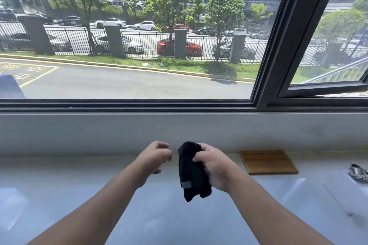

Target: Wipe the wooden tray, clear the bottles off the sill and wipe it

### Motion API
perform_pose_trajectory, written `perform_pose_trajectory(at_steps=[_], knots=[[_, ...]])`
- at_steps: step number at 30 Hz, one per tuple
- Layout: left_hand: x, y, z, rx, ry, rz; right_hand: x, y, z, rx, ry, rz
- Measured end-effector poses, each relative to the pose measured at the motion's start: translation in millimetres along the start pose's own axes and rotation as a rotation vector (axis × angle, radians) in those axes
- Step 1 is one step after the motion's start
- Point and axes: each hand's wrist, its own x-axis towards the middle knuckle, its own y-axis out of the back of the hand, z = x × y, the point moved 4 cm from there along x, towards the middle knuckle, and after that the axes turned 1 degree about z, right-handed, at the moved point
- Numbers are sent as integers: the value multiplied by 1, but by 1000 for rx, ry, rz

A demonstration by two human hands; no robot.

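My right hand [214, 167] grips a black cloth [192, 173] that hangs bunched above the pale sill [99, 195]. My left hand [156, 155] hovers just left of the cloth, fingers curled in, holding nothing. A flat wooden tray [267, 162] lies on the sill to the right of my right hand, against the low back wall. No bottles are in view.
A metal object [358, 173] lies at the sill's right edge, beside a glossy raised panel [348, 195]. Behind the sill rises a grey ledge [179, 131] and the dark window frame [278, 55]; the right pane stands ajar.
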Motion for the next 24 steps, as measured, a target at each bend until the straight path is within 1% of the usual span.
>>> perform_pose_trajectory(at_steps=[1,3,4,5,6,8,10,12,14,15,16,17,18,19,20,21,22,24], knots=[[0,-2,-8,-3,28,-93,-1,-2,-2,57,13,-57],[1,-13,-21,-88,42,-348,0,-5,-6,148,45,-158],[2,-18,-24,-148,18,-422,3,-3,-5,191,53,-162],[4,-21,-26,-215,-6,-442,8,-1,-3,229,58,-143],[7,-24,-28,-273,-6,-405,12,3,2,245,57,-92],[15,-29,-40,-308,16,-225,22,17,21,183,14,59],[25,-36,-68,-184,48,-19,28,30,56,35,-72,169],[32,-46,-109,-25,110,92,34,37,100,-105,-163,238],[35,-60,-159,86,184,103,40,40,152,-246,-241,272],[35,-67,-184,182,207,95,43,40,179,-339,-271,289],[35,-73,-208,317,216,91,45,41,205,-511,-286,306],[35,-77,-231,473,202,89,47,42,229,-746,-260,322],[35,-81,-250,623,157,82,47,42,248,-995,-172,312],[35,-85,-265,738,91,58,47,40,267,-1181,-45,256],[35,-89,-277,824,34,13,46,37,283,-1296,52,170],[36,-93,-287,883,-5,-33,47,36,296,-1363,103,96],[38,-93,-292,928,-21,-66,47,38,303,-1407,109,59],[42,-92,-292,944,-40,-64,52,41,304,-1434,117,60]])
